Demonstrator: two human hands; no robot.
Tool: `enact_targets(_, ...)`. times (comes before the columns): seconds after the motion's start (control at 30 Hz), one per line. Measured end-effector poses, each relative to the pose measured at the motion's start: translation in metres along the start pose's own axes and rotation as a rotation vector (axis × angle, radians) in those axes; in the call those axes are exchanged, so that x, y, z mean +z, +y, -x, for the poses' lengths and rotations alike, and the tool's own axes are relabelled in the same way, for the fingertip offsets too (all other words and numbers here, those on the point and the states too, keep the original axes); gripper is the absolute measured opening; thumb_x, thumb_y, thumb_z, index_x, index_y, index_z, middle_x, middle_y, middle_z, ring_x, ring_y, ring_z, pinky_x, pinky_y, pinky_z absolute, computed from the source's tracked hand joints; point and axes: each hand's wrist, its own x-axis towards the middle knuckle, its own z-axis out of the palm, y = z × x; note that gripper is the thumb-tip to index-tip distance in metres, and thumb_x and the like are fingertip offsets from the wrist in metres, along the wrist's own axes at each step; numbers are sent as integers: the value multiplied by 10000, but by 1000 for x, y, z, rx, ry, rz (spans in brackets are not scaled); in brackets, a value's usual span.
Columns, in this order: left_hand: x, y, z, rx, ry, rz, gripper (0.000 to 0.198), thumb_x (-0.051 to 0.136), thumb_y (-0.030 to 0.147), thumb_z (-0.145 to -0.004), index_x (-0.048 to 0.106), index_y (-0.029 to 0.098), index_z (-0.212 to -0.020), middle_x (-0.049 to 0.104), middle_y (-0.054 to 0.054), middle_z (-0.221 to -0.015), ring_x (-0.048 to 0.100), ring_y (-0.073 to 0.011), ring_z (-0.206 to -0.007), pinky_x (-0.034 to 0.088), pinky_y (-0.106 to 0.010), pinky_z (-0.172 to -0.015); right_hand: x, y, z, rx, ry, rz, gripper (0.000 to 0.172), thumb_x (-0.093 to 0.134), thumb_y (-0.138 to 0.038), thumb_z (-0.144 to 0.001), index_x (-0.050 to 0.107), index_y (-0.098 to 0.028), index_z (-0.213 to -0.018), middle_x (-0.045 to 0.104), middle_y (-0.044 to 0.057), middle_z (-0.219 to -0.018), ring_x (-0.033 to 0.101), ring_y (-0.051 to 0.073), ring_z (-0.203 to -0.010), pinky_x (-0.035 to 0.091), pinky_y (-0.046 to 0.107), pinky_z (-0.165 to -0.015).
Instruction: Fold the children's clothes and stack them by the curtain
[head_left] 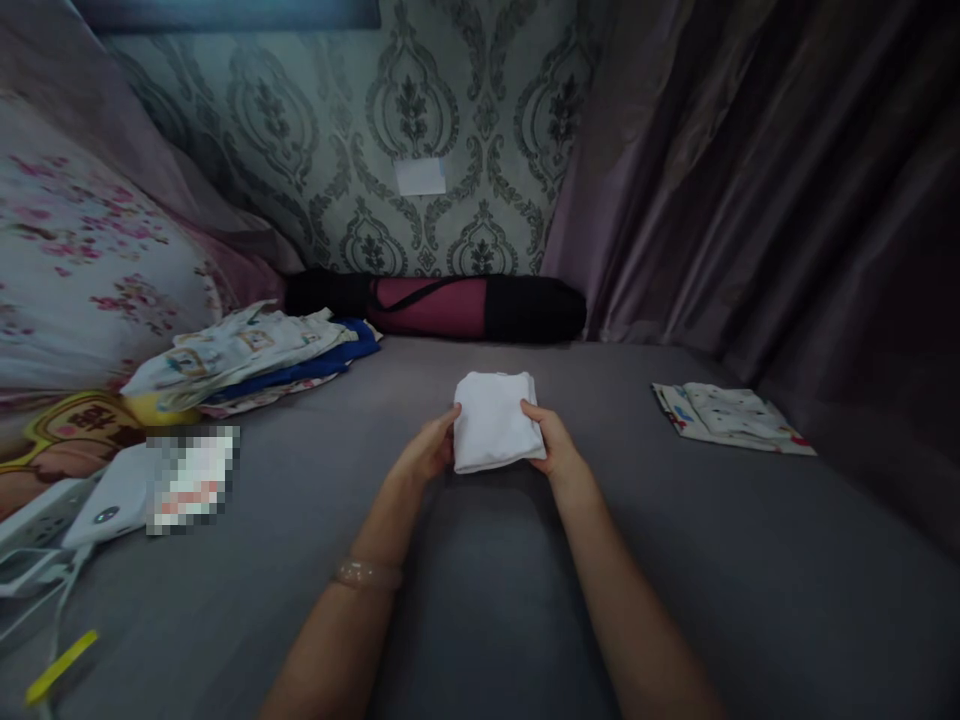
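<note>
Between my two hands is a white cloth [496, 422], folded into a small, thick square. My left hand [433, 446] grips its left edge, thumb on top and fingers curled beneath. On the opposite edge, my right hand [553, 438] pinches the cloth in the same way, with the thumb over the upper face. The fingers under the cloth are mostly hidden. A clear bangle circles my left forearm. The cloth is just above or on the grey bed sheet [495, 600]; I cannot tell which.
Folded patterned cloths [735, 415] lie at the right. A pile of clothes [255, 350] sits at the back left. Nearer on the left are a power strip [45, 520], a white device [116, 495] and cables. A long black and red bag [435, 305] lies against the wall.
</note>
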Motion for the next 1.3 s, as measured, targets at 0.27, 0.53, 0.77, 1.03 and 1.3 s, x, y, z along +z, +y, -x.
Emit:
enact_targets(0.27, -3, -10, -1, 113, 123, -135, 342, 632, 135, -738, 609, 174, -1077, 699, -94, -1049, 678, -186, -877, 553, -276, -717, -15, 11, -5, -176, 178, 344, 422, 652, -209, -721, 567, -215, -1135, 719, 35, -930, 668, 204, -819, 537, 354, -789)
enact_targets(0.53, -10, -24, -7, 234, 117, -329, 537, 713, 332, -719, 549, 178, -1207, 704, -92, -919, 669, -184, -743, 516, -268, -603, -26, 9, -10, -405, 330, 940, 570, 575, -200, -738, 509, -155, -1302, 658, 109, -1155, 614, 217, -1034, 457, 382, -937)
enact_targets(0.77, -15, -34, -18, 379, 211, -729, 429, 632, 342, -785, 548, 137, -1152, 683, -90, -878, 644, -197, -761, 495, -295, -665, -30, 14, -5, -388, 472, 1407, 522, 545, -252, -828, 502, -140, -1336, 612, 144, -1227, 584, 270, -1102, 429, 383, -961)
enact_targets(1.03, -23, -28, -13, 618, 487, -1081, 309, 551, 338, -861, 600, 153, -1103, 637, -147, -1063, 581, -259, -1050, 416, -387, -948, -11, 10, 8, -612, 517, 1704, 473, 309, -125, -900, 488, -67, -1334, 526, 206, -1315, 464, 278, -1247, 344, 381, -1040)
enact_targets(1.3, -33, -25, -18, 544, 522, -935, 265, 508, 233, -859, 594, 150, -1095, 652, -135, -1027, 603, -231, -1002, 439, -359, -906, 19, 23, -14, -588, 278, 1860, 575, 268, -383, -980, 344, -60, -1451, 293, 175, -1533, 185, 277, -1436, 110, 454, -1152)
